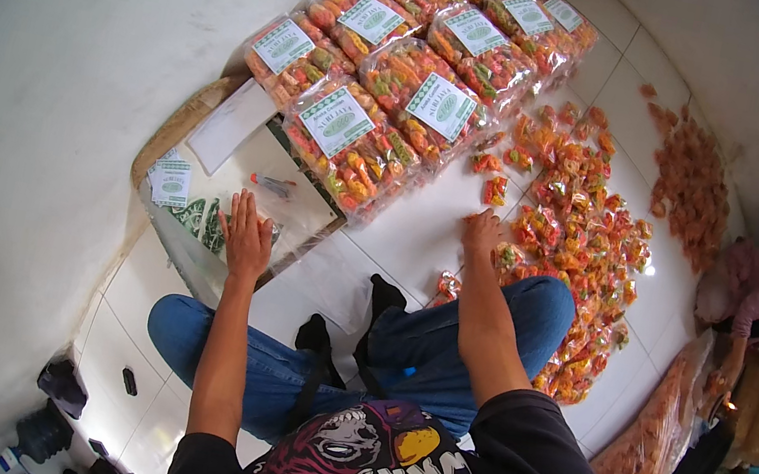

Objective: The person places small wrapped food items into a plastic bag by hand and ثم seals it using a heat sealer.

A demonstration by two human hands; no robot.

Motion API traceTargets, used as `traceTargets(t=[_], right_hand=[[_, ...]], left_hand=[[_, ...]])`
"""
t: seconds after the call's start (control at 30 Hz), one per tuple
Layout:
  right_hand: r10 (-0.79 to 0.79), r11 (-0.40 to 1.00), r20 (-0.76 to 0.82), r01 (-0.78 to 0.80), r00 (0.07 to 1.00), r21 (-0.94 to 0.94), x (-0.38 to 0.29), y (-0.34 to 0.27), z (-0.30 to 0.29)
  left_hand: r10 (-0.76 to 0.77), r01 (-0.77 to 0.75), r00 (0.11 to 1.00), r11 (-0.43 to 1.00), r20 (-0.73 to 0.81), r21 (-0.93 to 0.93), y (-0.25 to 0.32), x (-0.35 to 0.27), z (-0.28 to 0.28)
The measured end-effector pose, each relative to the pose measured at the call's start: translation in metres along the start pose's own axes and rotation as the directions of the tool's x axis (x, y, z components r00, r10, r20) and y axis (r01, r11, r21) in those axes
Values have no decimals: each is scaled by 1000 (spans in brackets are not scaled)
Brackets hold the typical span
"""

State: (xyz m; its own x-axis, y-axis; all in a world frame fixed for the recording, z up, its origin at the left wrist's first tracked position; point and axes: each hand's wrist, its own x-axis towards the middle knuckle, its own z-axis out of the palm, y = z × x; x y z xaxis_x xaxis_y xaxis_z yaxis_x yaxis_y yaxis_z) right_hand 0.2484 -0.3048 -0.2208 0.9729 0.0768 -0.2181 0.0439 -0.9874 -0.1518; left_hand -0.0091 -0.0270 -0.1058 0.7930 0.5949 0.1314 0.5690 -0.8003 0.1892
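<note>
My left hand point(248, 237) is flat with its fingers spread, over a low white-topped surface point(241, 159) on the floor. Close by lie green-printed plastic pieces point(203, 220) and a small orange-tipped tool point(271, 184). To the right, my right hand point(482, 231) reaches down beside a heap of small clear packets of orange, red and green snacks point(579, 226). Its fingers are bent, and whatever may be under them is hidden. A single packet point(495, 190) lies just beyond its fingertips. Large labelled clear bags full of packets point(361, 165) stand in rows ahead.
Printed labels point(171, 182) and a white sheet point(231, 127) lie at the left by the wall. Orange pieces point(693, 186) are spread along the far right wall. Another person point(758, 292) bends over a big clear sack point(647, 444) at the right.
</note>
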Motion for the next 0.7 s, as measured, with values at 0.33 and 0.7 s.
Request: traceTargets(t=[0.33,0.7], right_hand=[[-66,891,60,32,996,453,12,-14,-8],[-53,969,103,27,993,245,45,5,-27]], left_hand=[[23,-23,999,1000,-32,11,0,-6,-8],[29,-29,999,1000,-45,1,3,-7,-6]])
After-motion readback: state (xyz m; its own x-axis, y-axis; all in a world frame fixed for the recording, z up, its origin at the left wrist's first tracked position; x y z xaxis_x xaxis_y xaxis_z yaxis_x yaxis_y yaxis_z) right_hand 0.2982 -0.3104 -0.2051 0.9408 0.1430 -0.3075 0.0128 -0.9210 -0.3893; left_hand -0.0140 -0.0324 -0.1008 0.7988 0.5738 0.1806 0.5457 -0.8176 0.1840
